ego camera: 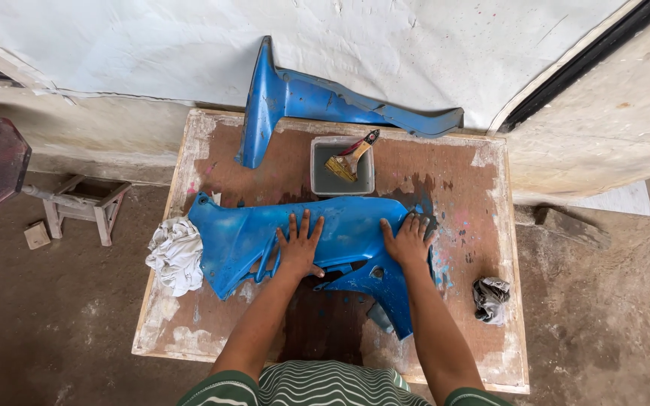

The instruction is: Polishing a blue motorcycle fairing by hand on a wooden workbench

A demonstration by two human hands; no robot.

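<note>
From the head view, we see our left hand (299, 248) pressed flat, fingers spread, on the blue plastic fairing panel (250, 237), gripping nothing. Our right hand (409, 240) lies flat on the panel's right end, fingers slightly spread. Beyond the fingertips sits a grey tub (325, 177) holding a brush (351, 158); left of the left hand lies a white rag (177, 254).

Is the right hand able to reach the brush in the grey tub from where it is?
Probably yes. The right hand lies flat on the blue panel, and the brush sits in the open grey tub just beyond, with nothing between them.
</note>
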